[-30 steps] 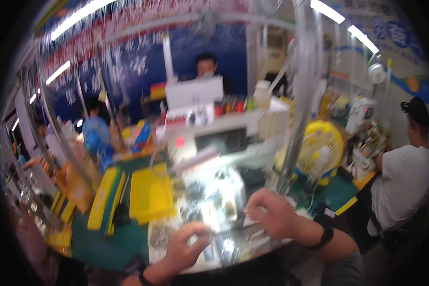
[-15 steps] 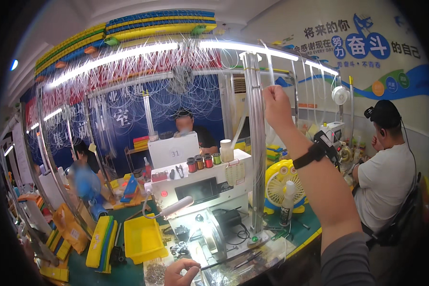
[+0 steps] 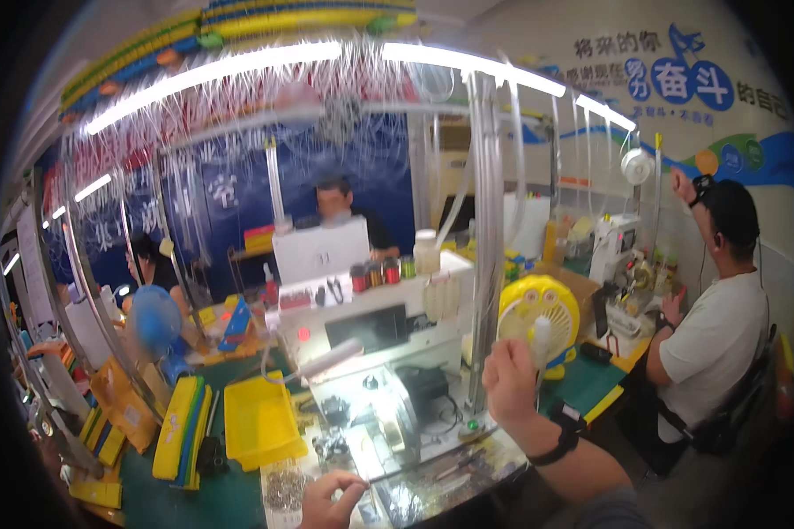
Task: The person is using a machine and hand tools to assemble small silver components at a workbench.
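My left hand [image 3: 333, 499] is at the bottom edge, at the front of the bench, thumb and forefinger pressed together. Whatever that pinch holds is too small to name. My right hand [image 3: 510, 388] is raised over the bench's right side, its fingers curled closed and a black band [image 3: 558, 443] round the wrist. Any object inside those fingers is hidden. Between and beyond my hands stands a white bench machine [image 3: 388, 309] with a lit metal work area [image 3: 375, 445]. A small heap of metal bits [image 3: 287, 489] lies left of my left hand.
A yellow tray [image 3: 263, 423] sits left of the machine, with yellow and blue foam strips [image 3: 181, 432] beside it. Metal posts [image 3: 485, 238] and a yellow fan [image 3: 538, 313] stand behind my right hand. Thread spools [image 3: 375, 275] top the machine. A co-worker [image 3: 715, 326] sits at right.
My right hand has come down from high beside the metal posts to just above the bench. My left hand stays pinched in nearly the same place. The co-worker at right has raised an arm.
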Motion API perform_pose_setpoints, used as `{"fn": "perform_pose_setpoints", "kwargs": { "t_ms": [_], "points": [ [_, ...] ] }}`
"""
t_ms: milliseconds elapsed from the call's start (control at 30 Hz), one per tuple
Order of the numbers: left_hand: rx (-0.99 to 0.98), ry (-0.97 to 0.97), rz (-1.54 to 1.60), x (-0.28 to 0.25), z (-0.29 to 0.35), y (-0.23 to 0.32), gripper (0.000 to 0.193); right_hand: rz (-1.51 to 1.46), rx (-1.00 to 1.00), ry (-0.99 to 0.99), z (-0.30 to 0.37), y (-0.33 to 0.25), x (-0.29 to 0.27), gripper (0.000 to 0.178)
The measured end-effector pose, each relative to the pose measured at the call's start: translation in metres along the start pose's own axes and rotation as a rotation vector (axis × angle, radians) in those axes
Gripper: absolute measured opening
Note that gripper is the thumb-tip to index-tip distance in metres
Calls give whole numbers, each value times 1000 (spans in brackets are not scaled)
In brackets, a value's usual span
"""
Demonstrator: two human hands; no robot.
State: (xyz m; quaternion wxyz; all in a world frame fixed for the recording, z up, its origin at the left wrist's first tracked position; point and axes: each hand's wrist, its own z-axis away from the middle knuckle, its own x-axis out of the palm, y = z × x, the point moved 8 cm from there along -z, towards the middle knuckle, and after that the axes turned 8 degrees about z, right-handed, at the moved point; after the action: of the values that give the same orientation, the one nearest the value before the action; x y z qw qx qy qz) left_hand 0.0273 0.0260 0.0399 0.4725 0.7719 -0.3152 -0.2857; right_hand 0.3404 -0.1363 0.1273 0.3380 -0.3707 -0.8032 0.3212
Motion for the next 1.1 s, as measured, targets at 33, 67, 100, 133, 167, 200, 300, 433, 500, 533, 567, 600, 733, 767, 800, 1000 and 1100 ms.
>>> {"fn": "perform_pose_setpoints", "kwargs": {
  "t_ms": [33,67,100,133,167,200,300,433,500,533,567,600,733,767,800,1000,1100],
  "points": [
    [68,21,17,-1,2,2,10,-113,118,-26,25,25,-5,14],
    [47,7,-7,-4,2,0,8,-226,239,-45,46,47,-7,14],
    [21,-22,-23,-4,3,-1,8,-210,288,-25,62,62,-16,14],
    [30,-15,-16,-4,2,1,8,-185,353,-14,70,80,-21,13],
    [40,-8,-9,-4,2,1,8,-160,416,-2,77,97,-28,13],
    [41,-1,1,-6,4,-4,8,-157,460,10,79,111,-33,14],
    [23,-22,34,1,-1,-15,10,-72,560,70,70,129,-53,14],
    [7,-32,13,8,0,-18,10,-31,596,83,56,138,-53,15],
    [1,-76,36,18,-2,-17,12,-86,660,84,55,140,-50,16],
    [-2,-80,37,20,-3,-16,12,-85,663,89,55,139,-49,16],
    [-5,-92,30,23,-5,-16,11,-131,718,20,57,142,-41,14],
    [-11,-95,15,22,-4,-13,10,-185,778,-59,62,144,-28,13],
    [18,-128,-63,9,3,-5,7,-444,922,-91,104,139,5,19],
    [37,-138,-130,7,2,-8,6,-464,965,-86,125,136,13,23],
    [65,-171,-119,15,-3,-8,9,-485,976,-192,147,129,19,24],
    [33,-258,-226,81,-21,-23,31,-399,1319,-576,291,96,66,28],
    [-265,-490,223,81,-23,-35,31,-273,1347,-817,309,91,75,21]
  ]
}}
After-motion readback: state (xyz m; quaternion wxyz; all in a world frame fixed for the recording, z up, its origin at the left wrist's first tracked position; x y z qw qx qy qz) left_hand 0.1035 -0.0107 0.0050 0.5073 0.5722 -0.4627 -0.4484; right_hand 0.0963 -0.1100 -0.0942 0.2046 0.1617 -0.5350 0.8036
